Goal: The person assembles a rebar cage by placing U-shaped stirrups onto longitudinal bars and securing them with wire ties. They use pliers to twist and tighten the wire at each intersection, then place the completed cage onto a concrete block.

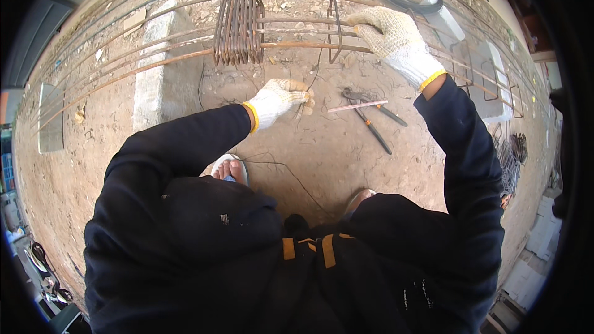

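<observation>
In a white knitted glove with a yellow cuff, my left hand (281, 100) is pinched closed on a thin dark tie wire (317, 73). My right hand (390, 34), gloved the same way, grips a rusty rebar (303, 21) of the long cage, fingertips just right of a single upright stirrup (335, 28). To the left, a tight bunch of stirrups (238, 28) hangs around the bars. Pincers with orange and black handles (374, 128) lie on the dirt between my hands, and a pale pink flat stick (357, 106) rests across them.
A concrete block (162, 68) stands under the bars at left, with another pale block (495, 96) at right. A coil of black tubing or cable (427, 6) lies beyond my right hand. A wire bundle (510, 161) sits far right. Loose wire bits and my sandalled feet (230, 169) are on the ground.
</observation>
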`<move>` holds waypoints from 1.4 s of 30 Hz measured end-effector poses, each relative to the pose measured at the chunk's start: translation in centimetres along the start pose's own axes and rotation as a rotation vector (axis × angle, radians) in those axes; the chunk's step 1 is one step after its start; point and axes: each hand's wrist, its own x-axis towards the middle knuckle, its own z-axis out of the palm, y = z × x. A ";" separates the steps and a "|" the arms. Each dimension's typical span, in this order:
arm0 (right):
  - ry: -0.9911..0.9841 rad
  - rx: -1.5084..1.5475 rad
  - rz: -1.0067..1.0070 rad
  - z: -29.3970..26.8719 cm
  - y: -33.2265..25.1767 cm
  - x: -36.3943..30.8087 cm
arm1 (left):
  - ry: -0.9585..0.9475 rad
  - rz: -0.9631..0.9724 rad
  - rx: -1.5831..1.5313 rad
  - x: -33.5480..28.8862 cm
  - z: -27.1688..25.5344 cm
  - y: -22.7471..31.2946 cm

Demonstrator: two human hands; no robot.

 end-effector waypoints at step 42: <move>-0.053 -0.024 -0.356 1.8 -3.4 -2.9 | 0.494 0.937 0.731 4.0 4.4 3.0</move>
